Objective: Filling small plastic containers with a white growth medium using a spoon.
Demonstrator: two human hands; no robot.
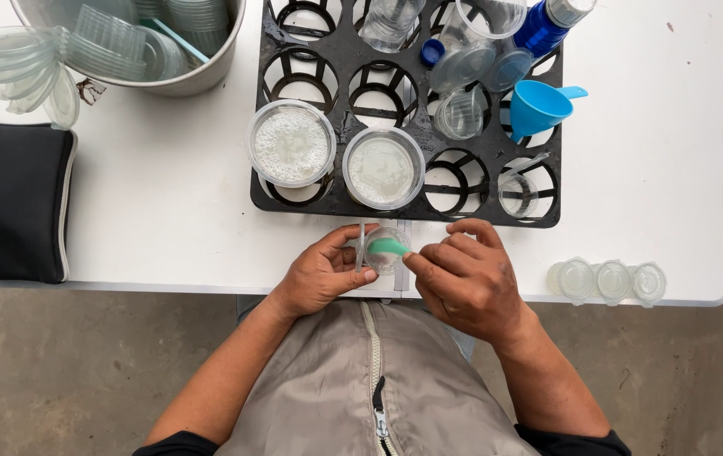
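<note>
Left hand (319,274) grasps small clear cup (385,251) | right hand (467,279) pinches green spoon (388,247)

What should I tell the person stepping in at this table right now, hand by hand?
Left hand: holds a small clear cup at the table's near edge.
Right hand: holds a green scoop over that cup's mouth.
Two tubs of white powder sit open on the black rack, beside a blue funnel.
Done: three lidded small cups stand to the right.
Left: the held cup has no lid; how full it is cannot be seen. Spare lids wait far left.
</note>
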